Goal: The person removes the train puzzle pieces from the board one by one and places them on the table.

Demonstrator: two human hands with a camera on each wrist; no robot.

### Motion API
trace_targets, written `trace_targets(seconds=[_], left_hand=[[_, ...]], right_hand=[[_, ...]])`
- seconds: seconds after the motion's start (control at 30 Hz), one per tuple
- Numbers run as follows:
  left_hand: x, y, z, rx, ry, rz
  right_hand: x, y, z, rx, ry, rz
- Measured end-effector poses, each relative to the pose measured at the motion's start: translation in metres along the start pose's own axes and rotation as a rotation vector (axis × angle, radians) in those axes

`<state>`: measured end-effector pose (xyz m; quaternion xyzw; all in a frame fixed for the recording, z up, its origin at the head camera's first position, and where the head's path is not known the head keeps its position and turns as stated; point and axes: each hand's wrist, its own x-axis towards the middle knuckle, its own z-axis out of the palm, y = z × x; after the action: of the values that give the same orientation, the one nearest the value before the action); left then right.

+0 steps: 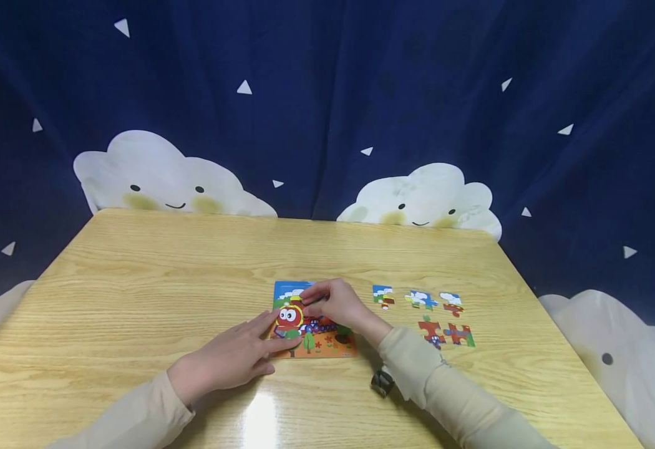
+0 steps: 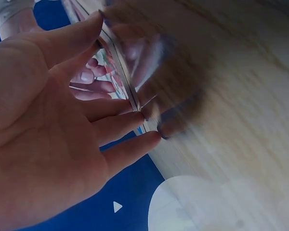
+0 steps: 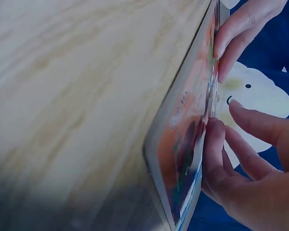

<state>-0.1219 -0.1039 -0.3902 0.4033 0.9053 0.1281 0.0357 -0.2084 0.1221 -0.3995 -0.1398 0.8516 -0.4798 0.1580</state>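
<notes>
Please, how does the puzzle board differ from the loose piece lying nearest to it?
The puzzle board is a large rectangle; the loose piece is much smaller, with an irregular outline. The left hand and right hand are at the puzzle board, while neither touches the loose piece. Both things lie on the wooden table and carry colourful printing.

Loose pieces (image 1: 422,300) on table (image 1: 136,293), right of puzzle board (image 1: 323,350); curtain (image 1: 305,106) behind table.

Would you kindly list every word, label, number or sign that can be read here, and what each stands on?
No text can be read.
Near the lower right corner of the puzzle board, a tiny mark is too small and blurred to read.
</notes>
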Motion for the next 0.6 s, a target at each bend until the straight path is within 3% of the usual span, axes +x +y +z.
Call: trace_targets(seconds=[0.3,0.6], left_hand=[[0.000,0.001,-0.001,-0.069,-0.071,-0.060],[0.000,0.002,-0.003,-0.063,-0.073,-0.055]], right_hand=[[0.001,0.000,0.005,-0.019,-0.009,-0.049],[0.000,-0.003,0.011,-0.113,0.010,-0.182]])
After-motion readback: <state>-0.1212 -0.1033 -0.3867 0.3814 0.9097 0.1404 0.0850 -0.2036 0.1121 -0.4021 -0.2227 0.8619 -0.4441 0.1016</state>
